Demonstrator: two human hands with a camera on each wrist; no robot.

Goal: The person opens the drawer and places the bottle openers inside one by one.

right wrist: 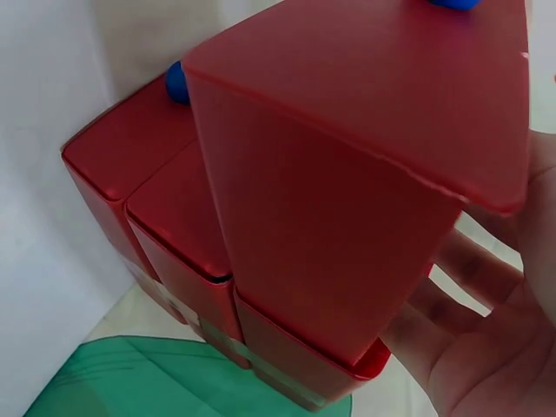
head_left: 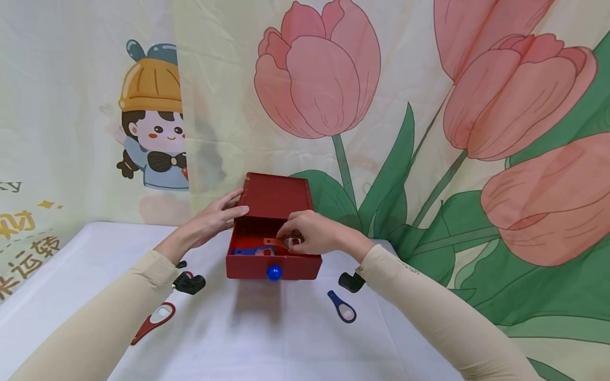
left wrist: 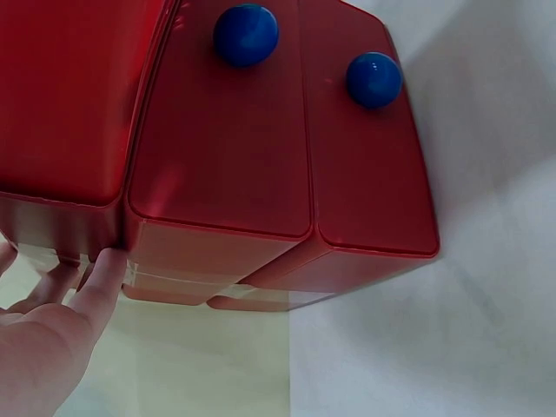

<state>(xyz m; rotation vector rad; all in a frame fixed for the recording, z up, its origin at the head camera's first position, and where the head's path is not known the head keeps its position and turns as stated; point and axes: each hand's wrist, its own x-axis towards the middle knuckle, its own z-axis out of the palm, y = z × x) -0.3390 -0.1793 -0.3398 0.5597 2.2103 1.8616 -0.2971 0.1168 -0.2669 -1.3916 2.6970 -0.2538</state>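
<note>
A red drawer cabinet [head_left: 276, 194] with blue knobs has its top drawer [head_left: 257, 268] pulled out. My left hand [head_left: 212, 219] touches the cabinet's left side with fairly straight fingers, its thumb at the front upper edge. Over the drawer's right part, my right hand [head_left: 314, 233] has bent fingers pinching a small red-handled magnifying glass [head_left: 272, 242]; part of its pale lens shows between the fingers. A blue-handled magnifying glass [head_left: 248, 252] lies in the drawer, beside a red-rimmed lens. In the right wrist view, the drawer's side hides the right fingertips.
On the white table [head_left: 286, 338], a red magnifying glass [head_left: 154, 321] lies at the left and a blue one [head_left: 342, 307] at the right. Two lower drawers [left wrist: 226, 122] are shut. A tulip-patterned cloth [head_left: 319, 79] hangs behind the cabinet.
</note>
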